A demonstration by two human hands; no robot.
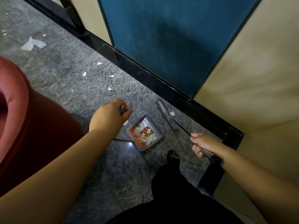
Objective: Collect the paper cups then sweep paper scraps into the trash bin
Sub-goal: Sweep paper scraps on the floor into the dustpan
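While my left hand grips the dustpan handle, my right hand grips the broom. Scraps fill the pan; more scraps lie far left.

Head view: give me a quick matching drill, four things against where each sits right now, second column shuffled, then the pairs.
Things:
1. dustpan
2. broom
3. red bin
4. large paper scrap

Places or states:
A. far left on the floor, not yet swept
B. held in the right hand, head near the black skirting
C. at the frame's left edge, beside the left arm
D. on the floor between both hands, holding paper scraps, its handle in the left hand

Pairs: 1-D, 2-B, 3-C, 4-A
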